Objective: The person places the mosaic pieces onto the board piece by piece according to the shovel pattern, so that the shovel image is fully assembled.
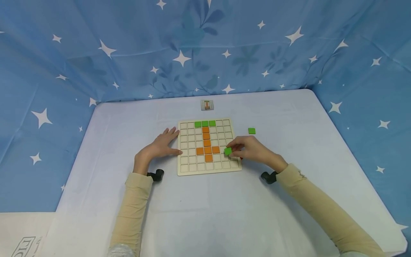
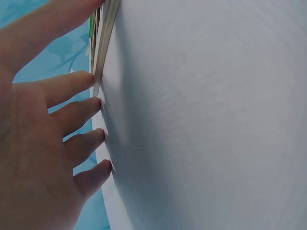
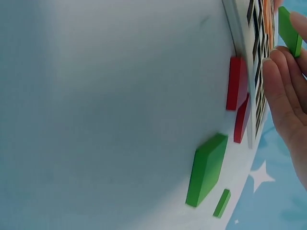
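My right hand [image 1: 252, 147] pinches a green square tile [image 1: 228, 151] between thumb and fingers over the right part of a pale grid board [image 1: 189, 168]. In the right wrist view the same tile [image 3: 289, 31] stands tilted at the fingertips. At the board's left edge rests my left hand [image 1: 159, 145], its fingers spread and thumb at the rim. Three green tiles [image 1: 205, 124] fill squares in the board's far row. Below them, several orange tiles [image 1: 207, 143] form a column with one more on each side near its lower end.
Beside the board's right edge lie two red tiles [image 3: 236, 84], mostly hidden in the head view. Farther right is a loose green tile [image 1: 252, 131]; the right wrist view shows two green tiles [image 3: 206, 170]. A small pattern card [image 1: 207, 105] lies beyond the board on the white tabletop [image 1: 192, 221].
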{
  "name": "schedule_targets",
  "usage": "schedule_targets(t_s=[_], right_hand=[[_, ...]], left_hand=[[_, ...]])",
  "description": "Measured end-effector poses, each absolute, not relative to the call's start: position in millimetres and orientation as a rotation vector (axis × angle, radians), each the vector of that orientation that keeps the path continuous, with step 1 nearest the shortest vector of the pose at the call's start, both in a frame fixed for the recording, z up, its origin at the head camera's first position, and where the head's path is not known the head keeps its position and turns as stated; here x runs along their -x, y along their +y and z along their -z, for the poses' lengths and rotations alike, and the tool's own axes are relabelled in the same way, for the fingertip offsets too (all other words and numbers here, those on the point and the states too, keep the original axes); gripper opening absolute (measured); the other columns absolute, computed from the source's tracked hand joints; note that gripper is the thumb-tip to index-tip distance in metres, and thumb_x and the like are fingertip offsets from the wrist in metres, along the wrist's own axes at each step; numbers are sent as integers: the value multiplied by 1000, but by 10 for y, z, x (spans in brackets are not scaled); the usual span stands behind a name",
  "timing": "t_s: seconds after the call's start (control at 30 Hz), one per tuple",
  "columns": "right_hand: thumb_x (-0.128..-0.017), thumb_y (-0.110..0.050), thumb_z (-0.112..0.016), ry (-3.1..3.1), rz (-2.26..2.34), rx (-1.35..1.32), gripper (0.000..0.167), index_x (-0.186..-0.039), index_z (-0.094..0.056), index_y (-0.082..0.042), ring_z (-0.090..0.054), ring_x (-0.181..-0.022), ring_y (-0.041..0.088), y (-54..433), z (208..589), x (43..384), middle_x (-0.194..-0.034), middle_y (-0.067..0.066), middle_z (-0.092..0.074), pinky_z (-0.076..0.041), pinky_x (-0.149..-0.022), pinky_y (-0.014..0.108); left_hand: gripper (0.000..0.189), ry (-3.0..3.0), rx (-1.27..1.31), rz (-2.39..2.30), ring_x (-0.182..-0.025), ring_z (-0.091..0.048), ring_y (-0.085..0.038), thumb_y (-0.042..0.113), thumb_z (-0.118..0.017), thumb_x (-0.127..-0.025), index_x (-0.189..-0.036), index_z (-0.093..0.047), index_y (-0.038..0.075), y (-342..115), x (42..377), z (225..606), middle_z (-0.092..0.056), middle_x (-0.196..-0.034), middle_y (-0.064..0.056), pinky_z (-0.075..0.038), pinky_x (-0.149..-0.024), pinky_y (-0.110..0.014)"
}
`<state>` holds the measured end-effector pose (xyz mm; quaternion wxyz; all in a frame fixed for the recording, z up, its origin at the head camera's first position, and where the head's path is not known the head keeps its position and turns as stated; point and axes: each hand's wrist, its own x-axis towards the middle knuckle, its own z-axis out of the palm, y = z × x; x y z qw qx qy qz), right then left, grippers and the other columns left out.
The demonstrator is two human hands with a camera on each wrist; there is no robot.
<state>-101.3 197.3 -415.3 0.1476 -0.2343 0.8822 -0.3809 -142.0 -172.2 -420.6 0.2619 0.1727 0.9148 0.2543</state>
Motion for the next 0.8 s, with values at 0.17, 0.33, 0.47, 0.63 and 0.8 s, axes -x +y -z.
schedule_targets(t_s=[0.17, 0.33, 0.47, 0.63, 0.8], right_hand=[[-87, -12, -82, 2522, 1064, 723, 30, -116, -76, -3, -69, -90, 14, 1885, 4151, 1002, -104, 4, -75, -59, -82, 29], [-87, -12, -83, 2524, 1033, 790, 29, -114, -78, -4, -66, -88, 13, 1805, 4168, 1005, -101, 3, -75, -58, -80, 28], [-86, -13, -84, 2535, 998, 796, 29, -113, -79, -6, -65, -87, 13, 1731, 4158, 1003, -101, 2, -75, -58, -80, 29], [-86, -12, -84, 2515, 977, 819, 28, -113, -78, -5, -64, -88, 13, 1650, 4176, 999, -102, 3, -75, -59, -81, 30], [-86, -12, -84, 2539, 942, 891, 29, -113, -77, -2, -68, -89, 15, 1591, 4195, 991, -102, 6, -75, -60, -81, 31]], left_hand=[[97, 2481, -462, -692, -160, 5, -37, 38, -74, -94, -165, -17, 6, -1735, 1424, 4222, -4, -174, -15, -2, -130, -59], [97, 2478, -458, -698, -160, 5, -37, 37, -74, -94, -165, -16, 6, -1739, 1422, 4221, -4, -174, -15, -1, -130, -58], [97, 2476, -458, -697, -160, 5, -37, 37, -74, -94, -165, -17, 6, -1734, 1419, 4213, -4, -174, -15, 0, -130, -57], [96, 2479, -465, -692, -160, 5, -38, 38, -73, -94, -165, -17, 6, -1731, 1423, 4219, -4, -174, -15, 0, -130, -57], [96, 2480, -467, -696, -160, 5, -38, 38, -73, -94, -165, -17, 6, -1735, 1429, 4233, -4, -174, -15, 0, -130, -57]])
